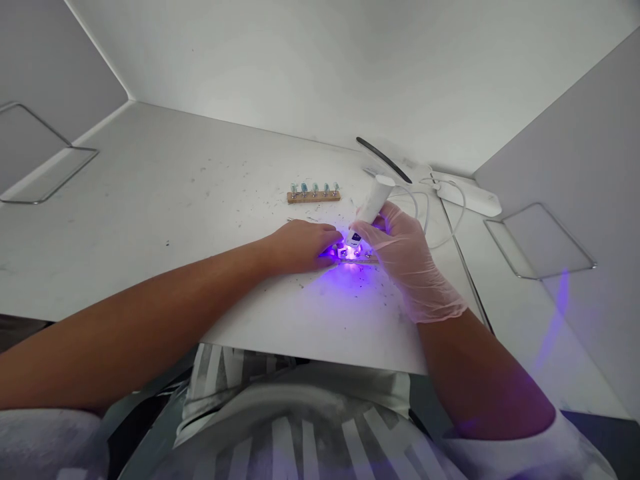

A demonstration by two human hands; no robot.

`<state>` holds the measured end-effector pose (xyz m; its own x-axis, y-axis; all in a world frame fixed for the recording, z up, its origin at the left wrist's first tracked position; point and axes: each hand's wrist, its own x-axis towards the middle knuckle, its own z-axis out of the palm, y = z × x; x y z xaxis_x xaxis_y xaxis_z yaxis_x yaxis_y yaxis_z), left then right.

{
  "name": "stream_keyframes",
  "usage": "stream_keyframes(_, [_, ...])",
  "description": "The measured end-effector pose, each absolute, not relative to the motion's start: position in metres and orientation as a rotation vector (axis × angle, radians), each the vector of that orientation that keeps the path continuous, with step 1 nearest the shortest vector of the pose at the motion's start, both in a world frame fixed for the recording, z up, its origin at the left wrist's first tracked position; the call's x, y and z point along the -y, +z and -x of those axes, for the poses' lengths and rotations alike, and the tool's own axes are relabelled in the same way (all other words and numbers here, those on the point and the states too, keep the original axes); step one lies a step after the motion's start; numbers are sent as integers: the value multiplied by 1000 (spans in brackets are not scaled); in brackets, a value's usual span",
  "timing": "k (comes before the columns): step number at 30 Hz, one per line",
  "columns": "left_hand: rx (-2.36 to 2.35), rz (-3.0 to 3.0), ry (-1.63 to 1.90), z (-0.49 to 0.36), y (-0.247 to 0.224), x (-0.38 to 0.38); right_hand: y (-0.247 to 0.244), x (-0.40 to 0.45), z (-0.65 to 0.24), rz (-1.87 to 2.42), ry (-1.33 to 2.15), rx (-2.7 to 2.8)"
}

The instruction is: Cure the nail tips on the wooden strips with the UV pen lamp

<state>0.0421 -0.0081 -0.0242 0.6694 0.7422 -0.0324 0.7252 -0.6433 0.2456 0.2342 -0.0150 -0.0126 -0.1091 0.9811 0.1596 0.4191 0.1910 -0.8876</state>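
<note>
My right hand [400, 250], in a thin see-through glove, is closed around a white handheld UV lamp [376, 199]. The lamp tilts head-down and throws violet light onto a strip-shaped nail tip stand [367, 261] on the table. Small round pegs show along that stand; glare hides the nail tips, if any. My bare left hand [307, 245] grips the stand's left end, its fingertips lit violet and partly washed out. Behind both hands, a second wooden nail stand [314, 197] carries several bluish clear nail tips [304, 189] standing upright.
A dark curved nail file [384, 160] lies at the back. White cables [463, 200] run right to a white power strip [467, 193]. Wire frames [540, 241] are at both side walls. Dark specks dot the white table [240, 200]; its front edge is near my lap.
</note>
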Motion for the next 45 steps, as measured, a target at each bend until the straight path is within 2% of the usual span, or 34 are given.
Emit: stream_keyframes(45, [-1184,-2656,102,-42,-26,8,-14,15,-235,1341,871,1679])
